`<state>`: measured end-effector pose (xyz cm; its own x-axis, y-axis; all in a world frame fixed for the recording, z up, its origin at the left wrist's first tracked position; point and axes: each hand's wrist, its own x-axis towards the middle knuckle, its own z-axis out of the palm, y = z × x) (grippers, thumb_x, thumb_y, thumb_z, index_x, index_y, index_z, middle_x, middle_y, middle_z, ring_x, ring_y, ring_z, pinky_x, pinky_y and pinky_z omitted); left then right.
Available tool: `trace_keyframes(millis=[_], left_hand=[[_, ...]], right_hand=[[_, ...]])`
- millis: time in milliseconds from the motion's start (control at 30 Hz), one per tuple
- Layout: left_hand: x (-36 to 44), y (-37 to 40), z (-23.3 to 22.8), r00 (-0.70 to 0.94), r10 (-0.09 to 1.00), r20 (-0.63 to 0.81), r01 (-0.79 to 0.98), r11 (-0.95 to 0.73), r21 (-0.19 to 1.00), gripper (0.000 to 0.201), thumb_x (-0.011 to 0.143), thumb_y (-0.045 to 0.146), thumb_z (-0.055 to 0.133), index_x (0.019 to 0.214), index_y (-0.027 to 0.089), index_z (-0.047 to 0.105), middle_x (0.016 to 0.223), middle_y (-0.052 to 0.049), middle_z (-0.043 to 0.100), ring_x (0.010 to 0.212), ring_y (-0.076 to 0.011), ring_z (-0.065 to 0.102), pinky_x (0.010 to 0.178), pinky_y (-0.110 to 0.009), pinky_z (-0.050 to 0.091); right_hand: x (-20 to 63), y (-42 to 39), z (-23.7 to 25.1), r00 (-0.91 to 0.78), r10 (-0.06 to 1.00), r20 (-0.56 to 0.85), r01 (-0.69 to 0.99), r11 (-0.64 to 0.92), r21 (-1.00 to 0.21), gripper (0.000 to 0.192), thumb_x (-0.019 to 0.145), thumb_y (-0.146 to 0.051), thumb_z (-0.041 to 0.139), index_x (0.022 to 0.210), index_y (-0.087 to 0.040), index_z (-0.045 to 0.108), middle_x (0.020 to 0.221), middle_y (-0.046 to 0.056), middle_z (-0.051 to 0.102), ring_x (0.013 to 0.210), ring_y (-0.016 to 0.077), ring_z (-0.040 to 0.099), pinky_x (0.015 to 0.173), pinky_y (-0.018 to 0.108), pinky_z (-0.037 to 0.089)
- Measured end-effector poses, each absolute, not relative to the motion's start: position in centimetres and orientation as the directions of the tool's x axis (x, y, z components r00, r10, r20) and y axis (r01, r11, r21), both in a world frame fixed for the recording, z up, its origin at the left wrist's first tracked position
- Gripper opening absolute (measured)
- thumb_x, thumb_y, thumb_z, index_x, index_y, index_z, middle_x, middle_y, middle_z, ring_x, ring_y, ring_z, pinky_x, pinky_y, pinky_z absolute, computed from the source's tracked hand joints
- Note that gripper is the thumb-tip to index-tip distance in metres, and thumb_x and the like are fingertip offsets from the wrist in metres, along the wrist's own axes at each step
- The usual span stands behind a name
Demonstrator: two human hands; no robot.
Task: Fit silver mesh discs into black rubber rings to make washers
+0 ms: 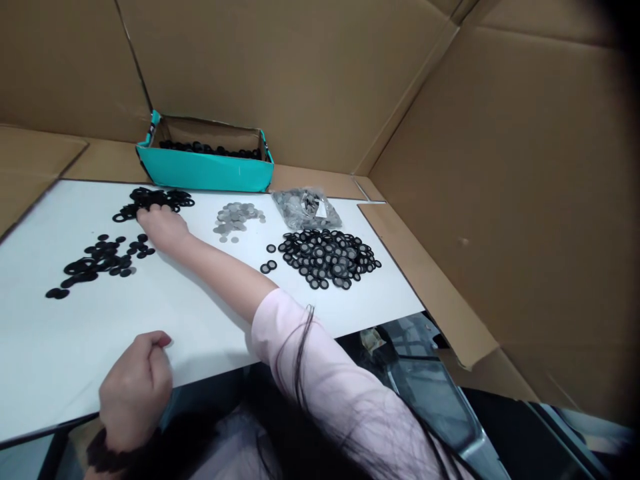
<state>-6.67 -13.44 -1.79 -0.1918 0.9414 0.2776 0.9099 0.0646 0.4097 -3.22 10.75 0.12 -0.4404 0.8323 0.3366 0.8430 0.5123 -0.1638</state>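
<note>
- Your left hand [136, 390] rests at the near edge of the white surface [200, 320], at the far left of the view; it is curled into a loose fist with the thumb tucked against the fingers, and you cannot tell whether anything sits inside it
- Beyond it, well apart, lies a loose scatter of black rings [97, 261] spread flat over the left part of the surface
- Your right hand [163, 225] reaches across your body, the bare forearm crossing the surface and the pink sleeve [300, 360] ending at the elbow; the hand lies palm down with its fingertips on the near edge of the far pile of black rings [155, 200], the fingers bent a little over the rings; whether it has pinched one is hidden by the hand itself
- Just behind that pile stands a teal box [205, 170], open at the top, with more black pieces showing inside along its back
- To the right of your right hand sits a small heap of grey metal discs [237, 219], near but not touching it
- Next comes a clear plastic bag [306, 208] filled with the same grey discs, lying on the surface's far edge
- In front of the bag, a broad pile of black rings with grey centres [327, 257], two of them lying apart at its left
- Brown cardboard walls [500, 167] enclose the back and right side
</note>
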Motion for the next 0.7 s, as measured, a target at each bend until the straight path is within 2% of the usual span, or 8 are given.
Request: trace_keyframes(millis=[67,167,300,467,533,600,700], left_hand=[[-6.7,-13.3,-2.0,-0.162,0.921,0.354,0.926,0.018,0.377,0.016,0.078,0.020,0.039,0.079,0.022,0.054,0.068,0.000,0.064,0.060,-0.0164,0.058,0.057,-0.025,0.041],[-6.7,-13.1,-2.1,-0.132,0.880,0.457,0.946,-0.026,0.323,0.018,0.078,0.019,0.037,0.076,0.021,0.055,0.062,0.001,0.063,0.055,-0.0151,0.058,0.053,-0.024,0.041],[-6.6,-13.1,-1.8,-0.100,0.895,0.434,0.950,-0.043,0.308,0.018,0.078,0.017,0.037,0.077,0.021,0.055,0.066,0.001,0.066,0.057,-0.0144,0.059,0.055,-0.023,0.041],[-6.3,-13.3,-1.1,-0.132,0.931,0.339,0.927,-0.005,0.376,0.018,0.078,0.015,0.036,0.077,0.020,0.054,0.070,-0.002,0.066,0.061,-0.0160,0.059,0.058,-0.025,0.039],[-6.2,-13.4,-0.8,-0.166,0.945,0.280,0.911,0.038,0.411,0.018,0.079,0.016,0.036,0.078,0.020,0.054,0.072,-0.004,0.066,0.064,-0.0174,0.059,0.059,-0.027,0.039],[-6.1,-13.3,-0.4,-0.210,0.958,0.196,0.887,0.103,0.449,0.019,0.081,0.018,0.034,0.079,0.020,0.053,0.074,-0.004,0.065,0.066,-0.0185,0.059,0.061,-0.028,0.040],[-6.1,-12.8,0.4,-0.241,0.969,0.051,0.842,0.183,0.508,0.019,0.082,0.021,0.032,0.082,0.022,0.051,0.078,-0.004,0.064,0.070,-0.0198,0.060,0.063,-0.029,0.042]], right_hand=[[-2.8,10.9,0.4,-0.446,0.845,0.297,0.851,0.503,-0.153,0.022,0.082,-0.001,0.034,0.078,-0.010,0.054,0.083,0.006,0.058,0.090,0.0160,0.057,0.074,0.026,0.046],[-2.2,10.9,1.1,-0.512,0.836,0.196,0.829,0.541,-0.140,0.021,0.084,-0.004,0.040,0.086,-0.011,0.060,0.095,0.014,0.063,0.094,0.0204,0.058,0.077,0.028,0.048],[-1.8,10.2,1.7,-0.499,0.847,0.180,0.849,0.520,-0.093,0.033,0.088,-0.004,0.029,0.103,-0.007,0.058,0.106,0.018,0.060,0.097,0.0218,0.058,0.076,0.029,0.048],[-1.2,9.5,2.6,-0.451,0.861,0.236,0.877,0.476,-0.060,0.034,0.091,-0.006,0.024,0.107,-0.008,0.054,0.108,0.020,0.055,0.099,0.0221,0.055,0.081,0.032,0.045],[-0.2,9.5,3.5,-0.386,0.886,0.255,0.902,0.421,-0.099,0.034,0.090,-0.006,0.025,0.112,-0.010,0.050,0.111,0.019,0.053,0.100,0.0225,0.054,0.081,0.033,0.044],[1.7,9.4,4.6,-0.307,0.907,0.287,0.909,0.369,-0.194,0.036,0.088,-0.003,0.026,0.113,-0.013,0.049,0.111,0.016,0.051,0.100,0.0227,0.052,0.079,0.031,0.044],[6.6,8.7,6.4,-0.219,0.919,0.327,0.865,0.338,-0.372,0.035,0.082,0.000,0.028,0.100,-0.016,0.054,0.103,0.010,0.053,0.098,0.0215,0.051,0.083,0.033,0.041]])
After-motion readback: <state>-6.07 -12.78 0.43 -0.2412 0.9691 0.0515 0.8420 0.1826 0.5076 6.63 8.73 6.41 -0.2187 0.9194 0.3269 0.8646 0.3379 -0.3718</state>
